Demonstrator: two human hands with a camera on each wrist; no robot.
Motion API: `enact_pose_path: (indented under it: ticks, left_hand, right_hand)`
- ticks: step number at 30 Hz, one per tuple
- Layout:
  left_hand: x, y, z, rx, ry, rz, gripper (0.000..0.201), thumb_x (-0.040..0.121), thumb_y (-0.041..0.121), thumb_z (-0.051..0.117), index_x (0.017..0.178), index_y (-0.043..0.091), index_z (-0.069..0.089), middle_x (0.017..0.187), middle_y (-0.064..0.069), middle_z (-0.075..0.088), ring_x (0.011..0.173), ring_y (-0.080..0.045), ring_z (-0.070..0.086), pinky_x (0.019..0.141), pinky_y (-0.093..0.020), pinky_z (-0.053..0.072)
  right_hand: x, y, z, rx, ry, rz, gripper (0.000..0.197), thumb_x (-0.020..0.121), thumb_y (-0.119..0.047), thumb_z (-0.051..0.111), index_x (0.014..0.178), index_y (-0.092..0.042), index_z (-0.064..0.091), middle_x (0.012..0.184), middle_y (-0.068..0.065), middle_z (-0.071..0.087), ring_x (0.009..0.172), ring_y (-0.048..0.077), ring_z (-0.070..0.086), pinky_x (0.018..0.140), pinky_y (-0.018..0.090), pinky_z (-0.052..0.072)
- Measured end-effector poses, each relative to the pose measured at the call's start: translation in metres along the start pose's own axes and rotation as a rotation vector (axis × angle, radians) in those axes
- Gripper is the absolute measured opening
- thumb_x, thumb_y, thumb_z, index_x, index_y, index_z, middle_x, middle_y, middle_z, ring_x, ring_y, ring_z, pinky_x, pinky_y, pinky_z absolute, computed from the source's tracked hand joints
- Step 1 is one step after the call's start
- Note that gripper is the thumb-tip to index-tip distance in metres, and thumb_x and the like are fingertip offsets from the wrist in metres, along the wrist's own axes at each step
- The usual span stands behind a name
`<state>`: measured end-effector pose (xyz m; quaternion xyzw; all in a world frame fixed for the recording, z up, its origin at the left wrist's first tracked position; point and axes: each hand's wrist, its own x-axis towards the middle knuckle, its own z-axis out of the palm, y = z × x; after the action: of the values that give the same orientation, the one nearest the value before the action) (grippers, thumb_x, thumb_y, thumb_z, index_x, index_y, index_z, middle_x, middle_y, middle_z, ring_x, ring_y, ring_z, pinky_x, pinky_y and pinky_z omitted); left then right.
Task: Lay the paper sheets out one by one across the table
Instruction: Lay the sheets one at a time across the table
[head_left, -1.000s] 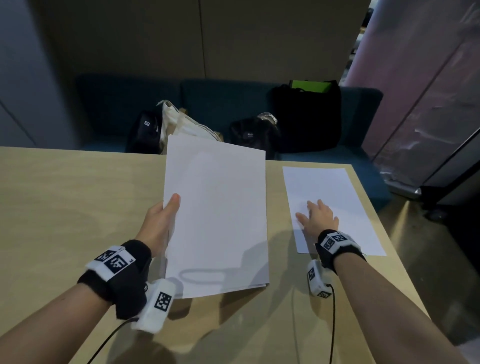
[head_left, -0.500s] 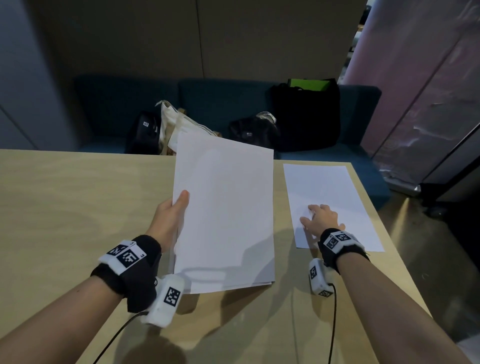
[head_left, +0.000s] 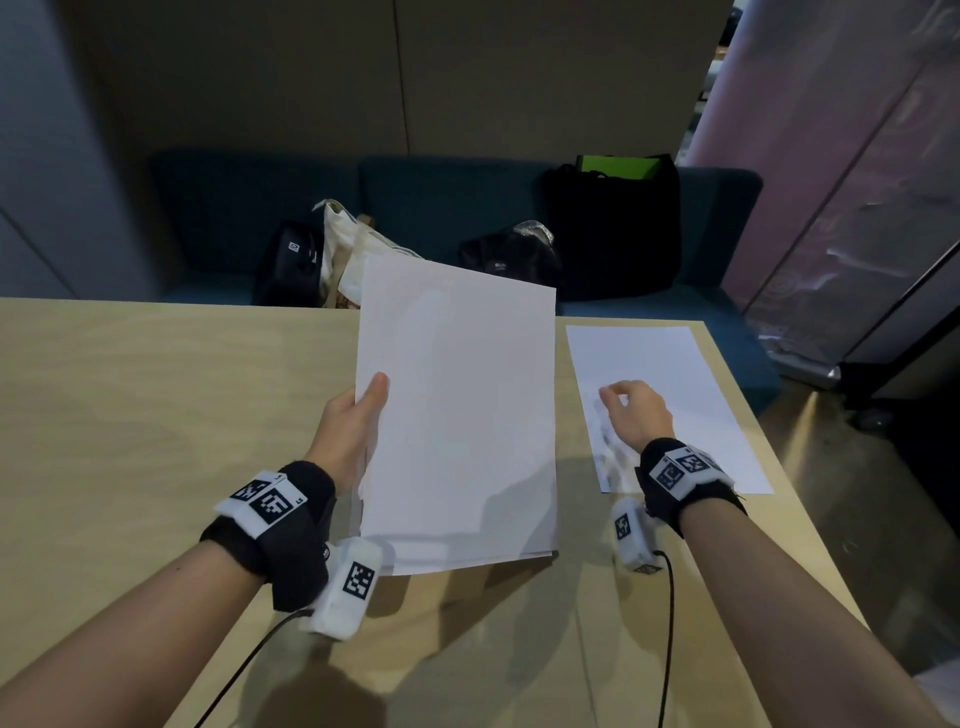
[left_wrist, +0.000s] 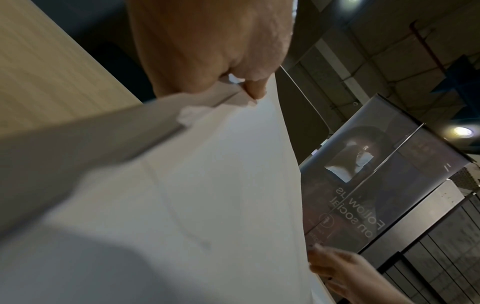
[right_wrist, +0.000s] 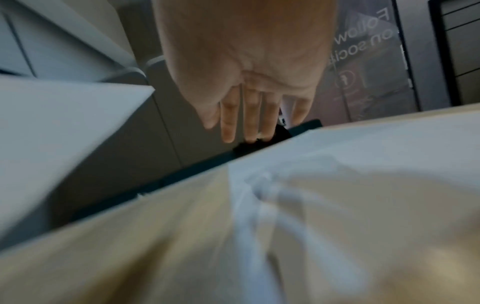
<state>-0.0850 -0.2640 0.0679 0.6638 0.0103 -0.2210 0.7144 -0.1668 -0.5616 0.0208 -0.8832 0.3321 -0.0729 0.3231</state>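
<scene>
Paper stack (head_left: 457, 415) pinched in left hand (head_left: 348, 436), beside table's (head_left: 156, 415) laid sheet (head_left: 675, 374) under relaxed, spread right hand (head_left: 636, 415).

One single sheet (head_left: 675, 374) at right, one held stack (head_left: 467, 405) at centre, four bags behind: three black, one cream.

**Bags along the sofa behind the table**

A dark teal sofa (head_left: 441, 208) runs along the table's far edge, against a tan panelled wall (head_left: 395, 78). On its seat, from left to right: a small black bag (head_left: 291, 265) with a white logo, a cream tote bag (head_left: 348, 249) leaning against it, a crumpled black bag (head_left: 509, 260) with something silvery on top, and a tall black tote (head_left: 618, 228) standing upright at the right end, with a bright green item (head_left: 618, 165) showing at its mouth. To the right hangs a pinkish translucent panel (head_left: 831, 156). The wrist views show mirrored lettering on it, "Follow us on social".
</scene>
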Motion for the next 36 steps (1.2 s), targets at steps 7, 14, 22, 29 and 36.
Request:
enact_pose_path:
  ticks: [7,14,22,29,36]
  left_hand:
    - [-0.006,0.014,-0.006,-0.042,0.087,0.032,0.04,0.098,0.03,0.044,0.127,0.004,0.051,0.12,-0.003,0.06,0.108,-0.017,0.057,0.091,-0.028,0.043]
    - [-0.016,0.019,-0.028,-0.086,0.104,0.039,0.042,0.098,0.031,0.046,0.129,0.004,0.052,0.122,-0.008,0.062,0.108,-0.024,0.061,0.079,-0.027,0.051]
    - [-0.029,0.017,-0.047,0.031,0.149,0.081,0.047,0.099,0.037,0.039,0.134,0.008,0.047,0.117,0.005,0.056,0.101,-0.01,0.053,0.083,-0.02,0.04]
    - [-0.03,0.016,-0.09,0.118,0.22,0.096,0.045,0.098,0.037,0.042,0.129,0.007,0.052,0.119,-0.001,0.061,0.115,-0.019,0.057,0.089,-0.024,0.038]
    - [-0.026,0.022,-0.121,0.168,0.251,0.121,0.042,0.098,0.037,0.041,0.125,0.007,0.054,0.112,-0.001,0.06,0.102,-0.015,0.055,0.082,-0.02,0.039]
  right_hand:
    - [-0.035,-0.072,0.001,0.526,-0.329,-0.118,0.029,0.087,-0.028,0.062,0.111,-0.014,0.054,0.091,0.003,0.061,0.074,0.013,0.06,0.07,0.025,0.051]
    - [-0.046,-0.087,0.017,0.502,-0.051,-0.133,0.025,0.07,-0.012,0.079,0.071,-0.02,0.056,0.072,-0.001,0.057,0.068,0.016,0.056,0.07,0.03,0.053]
    - [-0.056,-0.094,0.037,0.53,0.013,-0.066,0.022,0.078,-0.014,0.072,0.064,-0.02,0.055,0.068,0.002,0.058,0.066,0.018,0.054,0.074,0.034,0.049]
    - [-0.054,-0.089,0.046,0.494,0.129,0.092,0.014,0.089,-0.006,0.056,0.103,-0.007,0.054,0.093,0.008,0.053,0.083,0.023,0.052,0.075,0.029,0.041]
    - [-0.045,-0.075,0.079,0.061,0.141,0.105,0.027,0.088,0.009,0.041,0.11,0.001,0.054,0.111,0.02,0.059,0.091,0.034,0.057,0.072,0.029,0.04]
